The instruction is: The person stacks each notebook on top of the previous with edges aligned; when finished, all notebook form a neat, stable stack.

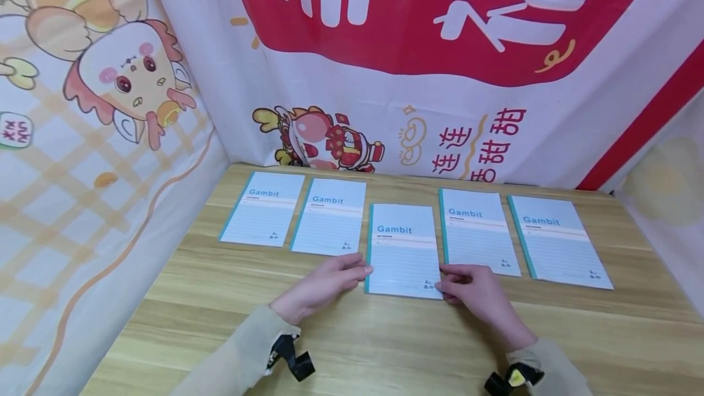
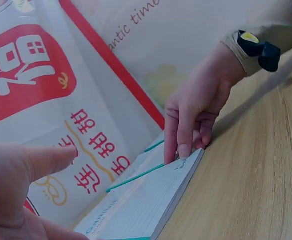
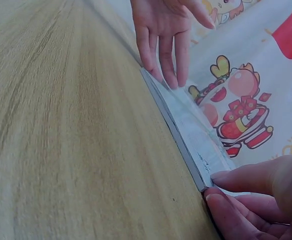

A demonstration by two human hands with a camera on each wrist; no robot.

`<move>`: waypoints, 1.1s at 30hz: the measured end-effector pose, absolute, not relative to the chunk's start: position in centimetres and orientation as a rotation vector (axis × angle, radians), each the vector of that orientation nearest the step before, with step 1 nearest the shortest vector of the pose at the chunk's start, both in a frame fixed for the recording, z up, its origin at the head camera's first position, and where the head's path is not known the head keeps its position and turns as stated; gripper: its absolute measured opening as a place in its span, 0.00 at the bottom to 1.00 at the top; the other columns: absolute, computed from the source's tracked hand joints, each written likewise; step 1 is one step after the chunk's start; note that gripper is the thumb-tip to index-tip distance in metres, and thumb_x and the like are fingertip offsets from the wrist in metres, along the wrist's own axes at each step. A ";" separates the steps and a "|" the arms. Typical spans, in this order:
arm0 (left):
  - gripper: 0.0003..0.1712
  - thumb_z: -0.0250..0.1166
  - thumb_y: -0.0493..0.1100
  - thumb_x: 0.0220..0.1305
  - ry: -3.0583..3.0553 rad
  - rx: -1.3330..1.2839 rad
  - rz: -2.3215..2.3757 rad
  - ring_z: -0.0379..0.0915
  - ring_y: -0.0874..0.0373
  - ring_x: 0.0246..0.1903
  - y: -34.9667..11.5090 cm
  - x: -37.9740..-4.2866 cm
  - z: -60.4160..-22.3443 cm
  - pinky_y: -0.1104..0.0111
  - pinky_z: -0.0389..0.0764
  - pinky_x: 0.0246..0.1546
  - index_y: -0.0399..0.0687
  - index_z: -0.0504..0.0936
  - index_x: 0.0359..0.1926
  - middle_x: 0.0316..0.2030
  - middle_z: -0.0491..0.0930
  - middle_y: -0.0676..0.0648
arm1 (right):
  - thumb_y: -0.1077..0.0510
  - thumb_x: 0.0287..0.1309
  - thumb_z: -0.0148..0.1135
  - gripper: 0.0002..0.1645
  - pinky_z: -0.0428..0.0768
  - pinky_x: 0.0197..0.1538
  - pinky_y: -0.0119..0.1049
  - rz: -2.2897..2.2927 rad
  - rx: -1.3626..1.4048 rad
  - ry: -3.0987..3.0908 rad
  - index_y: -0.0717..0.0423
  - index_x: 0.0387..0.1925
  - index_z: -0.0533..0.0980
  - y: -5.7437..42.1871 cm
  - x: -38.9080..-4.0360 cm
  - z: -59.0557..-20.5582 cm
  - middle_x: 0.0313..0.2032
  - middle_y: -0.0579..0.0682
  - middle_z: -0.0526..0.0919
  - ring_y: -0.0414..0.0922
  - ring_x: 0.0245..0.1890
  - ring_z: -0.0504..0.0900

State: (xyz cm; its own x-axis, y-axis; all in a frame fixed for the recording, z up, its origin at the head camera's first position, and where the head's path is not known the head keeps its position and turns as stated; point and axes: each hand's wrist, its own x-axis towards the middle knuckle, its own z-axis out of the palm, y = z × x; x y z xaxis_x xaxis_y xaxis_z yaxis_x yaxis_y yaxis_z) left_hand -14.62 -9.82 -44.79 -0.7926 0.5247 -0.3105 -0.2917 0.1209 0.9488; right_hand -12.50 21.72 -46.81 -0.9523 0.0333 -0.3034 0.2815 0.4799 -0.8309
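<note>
Our left arm [image 1: 236, 347] and right arm [image 1: 558, 368] reach forward and toward each other. Our left hand [image 1: 324, 283] has its fingers [image 3: 182, 57] straight and its thumb [image 2: 51, 162] spread apart; our right hand [image 1: 478, 295] makes a pinch between thumb and bent fingers [image 3: 231, 215].

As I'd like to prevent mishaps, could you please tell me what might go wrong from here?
The middle notebook could swivel: the right hand pinches its lower right corner, while the left hand has straight fingers by its opposite edge. It might also bump the right-hand neighbour, since their edges lie close.
</note>
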 end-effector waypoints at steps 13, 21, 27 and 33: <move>0.48 0.65 0.51 0.72 1.831 0.181 1.760 0.61 0.41 0.70 -9.1 -14.9 -45.0 0.56 0.66 0.69 0.25 0.52 0.75 0.74 0.55 0.29 | 0.60 0.59 0.74 0.27 0.87 0.38 0.38 -1.437 0.288 2.479 0.61 0.60 0.80 21.8 -12.4 -46.8 0.38 0.53 0.84 0.46 0.32 0.85; 0.38 0.65 0.43 0.72 1.901 0.124 1.785 0.80 0.48 0.50 -7.3 -15.9 -46.0 0.60 0.84 0.51 0.31 0.60 0.74 0.57 0.76 0.36 | 0.59 0.59 0.74 0.28 0.87 0.38 0.39 -1.454 0.277 2.465 0.60 0.61 0.79 21.7 -12.5 -46.6 0.37 0.52 0.84 0.46 0.33 0.85; 0.33 0.64 0.34 0.71 1.936 0.066 1.826 0.83 0.48 0.45 -6.0 -15.9 -46.3 0.58 0.87 0.41 0.35 0.63 0.72 0.50 0.80 0.39 | 0.60 0.58 0.75 0.28 0.87 0.38 0.38 -1.452 0.288 2.478 0.60 0.60 0.80 21.8 -12.6 -46.5 0.36 0.52 0.84 0.46 0.33 0.85; 0.35 0.60 0.26 0.70 1.850 0.009 1.922 0.83 0.44 0.44 -5.9 -15.3 -46.8 0.55 0.88 0.37 0.34 0.59 0.74 0.52 0.77 0.34 | 0.61 0.57 0.75 0.27 0.87 0.37 0.39 -1.466 0.281 2.458 0.62 0.58 0.80 21.7 -12.4 -46.6 0.35 0.52 0.84 0.47 0.32 0.85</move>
State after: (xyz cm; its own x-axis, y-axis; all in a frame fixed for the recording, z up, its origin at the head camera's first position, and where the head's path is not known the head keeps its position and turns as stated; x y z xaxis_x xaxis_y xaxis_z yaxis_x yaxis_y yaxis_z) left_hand -15.35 -5.85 -46.85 -0.8900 0.3327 -0.3117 -0.3241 0.0189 0.9458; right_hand -12.45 21.72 -46.62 -0.9461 0.0305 -0.3224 0.2981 0.4709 -0.8303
